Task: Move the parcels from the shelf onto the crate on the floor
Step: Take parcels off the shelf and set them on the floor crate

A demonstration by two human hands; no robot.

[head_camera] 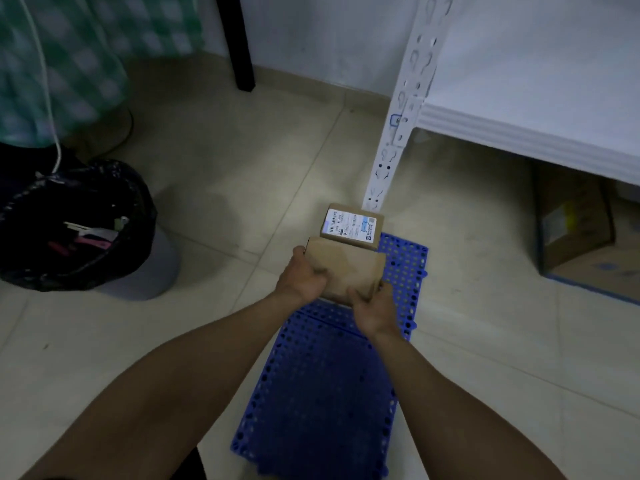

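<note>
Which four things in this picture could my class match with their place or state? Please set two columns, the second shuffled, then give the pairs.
Column one
1. plain brown cardboard parcel
2. brown cardboard parcel with a white printed label
3. blue perforated plastic crate
4. large brown cardboard box

Column two
A. flat on the tiled floor
B. under the white metal shelf
C. gripped by the left hand and the right hand
D. lying beyond the hands, near the foot of the white shelf post

Pairs: 1-C, 2-D, 3-A, 4-B
</note>
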